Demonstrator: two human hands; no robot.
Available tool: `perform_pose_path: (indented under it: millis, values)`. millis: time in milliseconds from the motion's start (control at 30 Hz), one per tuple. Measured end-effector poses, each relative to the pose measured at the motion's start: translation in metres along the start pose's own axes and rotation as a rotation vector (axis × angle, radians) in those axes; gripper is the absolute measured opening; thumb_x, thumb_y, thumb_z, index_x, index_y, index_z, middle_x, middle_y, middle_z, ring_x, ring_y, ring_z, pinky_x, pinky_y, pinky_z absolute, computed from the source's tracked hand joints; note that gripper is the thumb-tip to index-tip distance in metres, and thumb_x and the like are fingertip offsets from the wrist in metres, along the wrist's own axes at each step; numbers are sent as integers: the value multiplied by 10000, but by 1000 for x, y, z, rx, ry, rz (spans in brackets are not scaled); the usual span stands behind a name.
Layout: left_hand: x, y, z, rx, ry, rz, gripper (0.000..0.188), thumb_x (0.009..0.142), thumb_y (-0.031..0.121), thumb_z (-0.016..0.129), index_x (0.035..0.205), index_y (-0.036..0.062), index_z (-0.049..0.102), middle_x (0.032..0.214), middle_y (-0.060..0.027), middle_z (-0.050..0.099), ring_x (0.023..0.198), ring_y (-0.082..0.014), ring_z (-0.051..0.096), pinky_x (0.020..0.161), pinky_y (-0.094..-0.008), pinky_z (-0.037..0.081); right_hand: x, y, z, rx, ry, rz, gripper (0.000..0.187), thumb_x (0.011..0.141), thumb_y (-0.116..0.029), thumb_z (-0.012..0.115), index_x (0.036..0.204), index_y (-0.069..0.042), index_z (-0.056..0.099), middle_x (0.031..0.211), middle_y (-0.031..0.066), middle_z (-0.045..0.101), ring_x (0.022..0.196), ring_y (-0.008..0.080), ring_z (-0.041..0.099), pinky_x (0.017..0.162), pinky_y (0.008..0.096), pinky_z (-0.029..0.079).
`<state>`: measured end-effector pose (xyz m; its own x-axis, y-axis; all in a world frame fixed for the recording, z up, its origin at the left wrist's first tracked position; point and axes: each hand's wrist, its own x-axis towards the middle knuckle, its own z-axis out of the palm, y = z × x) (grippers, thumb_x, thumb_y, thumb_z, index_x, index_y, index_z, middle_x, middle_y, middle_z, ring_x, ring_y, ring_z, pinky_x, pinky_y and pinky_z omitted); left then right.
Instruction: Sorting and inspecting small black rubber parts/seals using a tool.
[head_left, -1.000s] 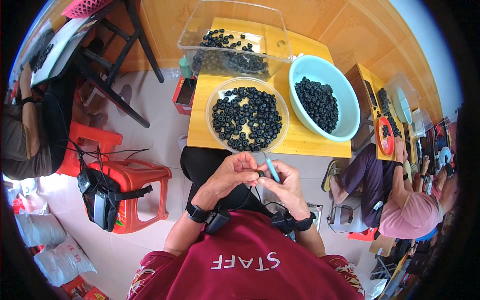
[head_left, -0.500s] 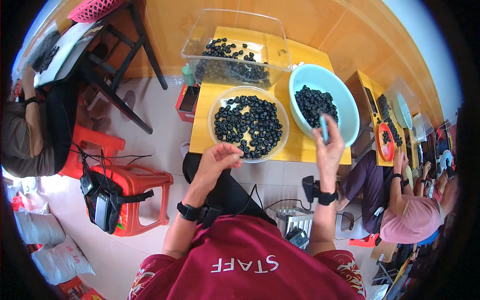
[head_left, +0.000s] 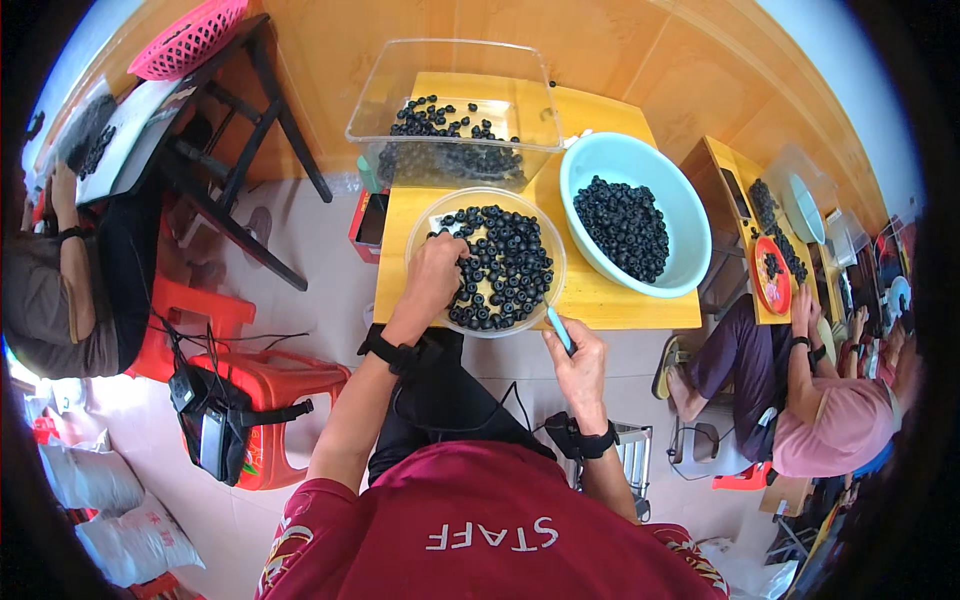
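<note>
Two hands at a bowl of black rings

Biggest first: a yellow table [head_left: 600,300] carries a clear plastic bin [head_left: 455,110], a pale blue basin [head_left: 640,215] and a clear round bowl [head_left: 487,262], each holding small black rings [head_left: 505,265]. The bowl sits at the near table edge, slightly overhanging it. The left hand [head_left: 435,272] reaches into the bowl, fingers curled down among the rings; whether it has pinched one I cannot tell. The right hand [head_left: 578,362] hovers just off the table edge, closed around a thin light-blue stick [head_left: 559,328]. Likely trouble: pressing on the overhanging bowl could tip it and scatter rings across the floor, or a ring could slip from the fingertips.
</note>
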<state>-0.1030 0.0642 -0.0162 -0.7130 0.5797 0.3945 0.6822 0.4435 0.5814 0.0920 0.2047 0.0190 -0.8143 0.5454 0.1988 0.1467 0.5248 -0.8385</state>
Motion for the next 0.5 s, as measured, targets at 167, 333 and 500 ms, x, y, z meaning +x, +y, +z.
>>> perform_pose_path:
  millis: [167, 333, 500]
  values:
    - [-1, 12, -8, -191, 4, -111, 210, 638, -72, 620, 825, 21, 593, 768, -110, 545, 725, -260, 566, 632, -348, 450, -6, 2, 2, 14, -9, 30, 173, 776, -63, 622, 933, 9, 633, 675, 74, 571, 588, 94, 463, 544, 249, 392]
    - [-10, 13, -23, -720, -47, -258, 181, 717, -15, 650, 884, 19, 589, 803, -43, 574, 687, -125, 576, 607, -228, 442, -4, -12, 2, 26, -76, 78, 191, 777, -54, 619, 958, 5, 632, 689, 57, 580, 613, 72, 472, 554, 227, 389]
    - [-43, 43, -39, -1720, -243, -608, 181, 799, 13, 601, 972, 30, 549, 900, -48, 604, 815, -173, 624, 748, -272, 510, -6, -12, 9, 200, -89, -13, 224, 818, -101, 584, 1006, 17, 616, 709, 54, 588, 667, 80, 508, 585, 221, 405]
